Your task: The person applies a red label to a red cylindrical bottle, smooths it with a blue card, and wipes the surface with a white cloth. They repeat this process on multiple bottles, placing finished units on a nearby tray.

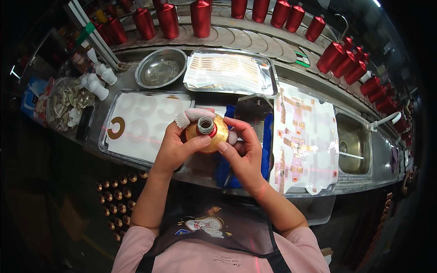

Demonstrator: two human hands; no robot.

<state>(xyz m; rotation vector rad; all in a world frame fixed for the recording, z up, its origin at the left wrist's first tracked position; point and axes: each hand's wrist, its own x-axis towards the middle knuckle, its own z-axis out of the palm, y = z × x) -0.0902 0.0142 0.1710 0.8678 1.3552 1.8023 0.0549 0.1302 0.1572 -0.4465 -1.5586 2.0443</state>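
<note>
A bottle (206, 127) with a bare threaded neck points up toward me over the counter's front edge. Around its neck, a gold ring-shaped label (220, 137) covers the shoulder, with a red rim inside it. My left hand (180, 141) grips the bottle's left side, thumb on the gold label and a white finger cover on one finger. On the other side my right hand (246, 152) holds it too, its thumb and index finger at the label's edge. The bottle's body is hidden beneath. To the left, a backing sheet (145, 120) bears a gold arc-shaped sticker (116, 128).
Sticker strips lie on a metal tray (273, 84) beside a metal bowl (160, 68). Label sheets (305, 141) spread rightward toward a sink (355, 152). Red bottles (200, 20) line a curved conveyor (236, 40) behind. White spray bottles (95, 84) stand left.
</note>
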